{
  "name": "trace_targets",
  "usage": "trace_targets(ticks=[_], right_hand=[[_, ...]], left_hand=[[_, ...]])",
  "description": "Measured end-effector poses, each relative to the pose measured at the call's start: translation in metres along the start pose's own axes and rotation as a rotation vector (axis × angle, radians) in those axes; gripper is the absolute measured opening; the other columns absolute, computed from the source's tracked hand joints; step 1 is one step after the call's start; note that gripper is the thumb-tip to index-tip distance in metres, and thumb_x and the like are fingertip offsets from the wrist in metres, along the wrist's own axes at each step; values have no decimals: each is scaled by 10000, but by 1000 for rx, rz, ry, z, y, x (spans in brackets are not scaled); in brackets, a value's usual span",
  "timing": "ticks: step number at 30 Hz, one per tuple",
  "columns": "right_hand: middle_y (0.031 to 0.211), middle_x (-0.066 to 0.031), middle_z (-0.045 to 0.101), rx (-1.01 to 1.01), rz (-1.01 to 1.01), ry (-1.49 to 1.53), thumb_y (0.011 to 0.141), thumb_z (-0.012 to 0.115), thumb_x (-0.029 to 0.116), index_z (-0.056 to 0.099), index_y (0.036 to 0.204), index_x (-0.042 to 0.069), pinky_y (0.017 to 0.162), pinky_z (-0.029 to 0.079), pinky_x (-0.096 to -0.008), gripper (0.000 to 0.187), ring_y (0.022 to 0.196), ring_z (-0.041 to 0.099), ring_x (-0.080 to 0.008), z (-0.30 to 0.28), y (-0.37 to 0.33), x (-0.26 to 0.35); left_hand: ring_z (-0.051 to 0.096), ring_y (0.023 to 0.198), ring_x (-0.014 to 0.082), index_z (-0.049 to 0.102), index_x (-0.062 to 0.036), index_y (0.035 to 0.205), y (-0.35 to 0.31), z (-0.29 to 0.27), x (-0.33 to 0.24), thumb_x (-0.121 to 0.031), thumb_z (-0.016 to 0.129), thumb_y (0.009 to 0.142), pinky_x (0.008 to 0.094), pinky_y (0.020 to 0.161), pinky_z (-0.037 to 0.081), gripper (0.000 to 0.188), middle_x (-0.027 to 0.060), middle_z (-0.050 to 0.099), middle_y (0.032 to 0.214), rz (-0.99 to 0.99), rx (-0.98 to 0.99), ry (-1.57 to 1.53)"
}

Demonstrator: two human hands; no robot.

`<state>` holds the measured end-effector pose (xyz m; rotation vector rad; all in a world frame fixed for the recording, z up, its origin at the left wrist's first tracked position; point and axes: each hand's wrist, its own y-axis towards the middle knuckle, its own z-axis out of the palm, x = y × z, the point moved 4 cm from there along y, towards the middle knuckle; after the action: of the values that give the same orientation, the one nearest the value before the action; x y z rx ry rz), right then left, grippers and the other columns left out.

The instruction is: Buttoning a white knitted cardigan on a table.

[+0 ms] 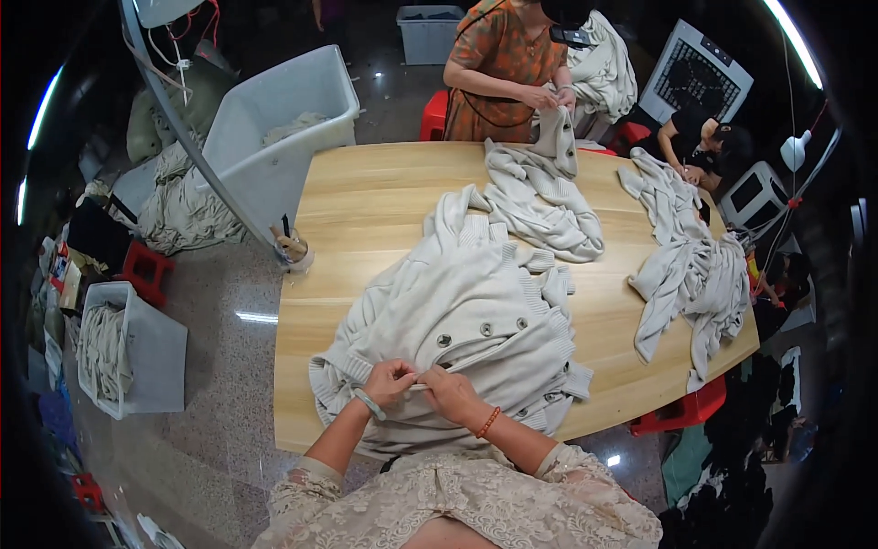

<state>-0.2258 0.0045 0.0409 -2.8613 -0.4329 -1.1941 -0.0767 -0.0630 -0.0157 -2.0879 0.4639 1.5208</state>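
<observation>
A cream knitted cardigan (476,302) with dark round buttons lies heaped over the near part of the wooden table (366,201). At its near edge my left hand (390,381) and my right hand (450,393) meet, fingertips pinched together on a fold of the knit. A pale bangle circles my left wrist, a red bead bracelet my right. Whether a small item such as a button or thread sits between my fingers cannot be made out. The buttons (444,340) show just beyond my hands, on the cardigan's front.
Across the table a person in a patterned orange dress (505,55) handles another knit garment (544,197). More cream knitwear (686,274) lies at the right, where another person bends over it. Large white bins (274,101) stand left, red stools (146,273) around. A cup of tools (294,252) sits at the table's left edge.
</observation>
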Motion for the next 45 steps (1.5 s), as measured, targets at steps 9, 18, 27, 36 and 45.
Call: trace_targets(ticks=[9, 18, 27, 36, 45], right_hand=[[881, -167, 550, 7, 14, -110, 815, 604, 162, 479, 1024, 48, 621, 486, -459, 269, 724, 602, -364, -10, 4, 8], [914, -160, 544, 86, -35, -115, 848, 574, 191, 508, 1049, 35, 642, 490, -447, 263, 736, 597, -363, -9, 2, -11], [895, -206, 512, 130, -62, -20, 813, 499, 29, 491, 984, -14, 667, 464, -485, 176, 766, 572, -413, -14, 4, -11], [843, -164, 524, 24, -144, -32, 723, 483, -36, 554, 976, 3, 643, 447, -464, 265, 725, 556, -378, -15, -6, -8], [805, -144, 512, 37, -275, 249, 754, 551, -3, 552, 871, 18, 602, 446, -401, 120, 719, 548, -357, -35, 4, -2]], left_hand=[[481, 668, 14, 637, -26, 931, -4, 1, -11, -191, 628, 891, 167, 603, 395, 170, -71, 565, 743, -193, 113, -399], [606, 758, 203, 614, 11, 950, -28, 6, -46, -63, 623, 832, 315, 678, 478, 140, 91, 633, 871, 216, -53, 253], [583, 701, 310, 615, -1, 940, -24, 9, -46, -53, 568, 846, 348, 632, 461, 118, 147, 586, 797, 277, -114, 270], [570, 683, 278, 605, -5, 926, -32, 13, -43, -30, 565, 840, 327, 618, 451, 97, 134, 572, 778, 332, -134, 274], [509, 622, 104, 642, -14, 906, -24, -2, -57, -69, 598, 851, 266, 576, 419, 89, 47, 573, 712, 176, -12, 116]])
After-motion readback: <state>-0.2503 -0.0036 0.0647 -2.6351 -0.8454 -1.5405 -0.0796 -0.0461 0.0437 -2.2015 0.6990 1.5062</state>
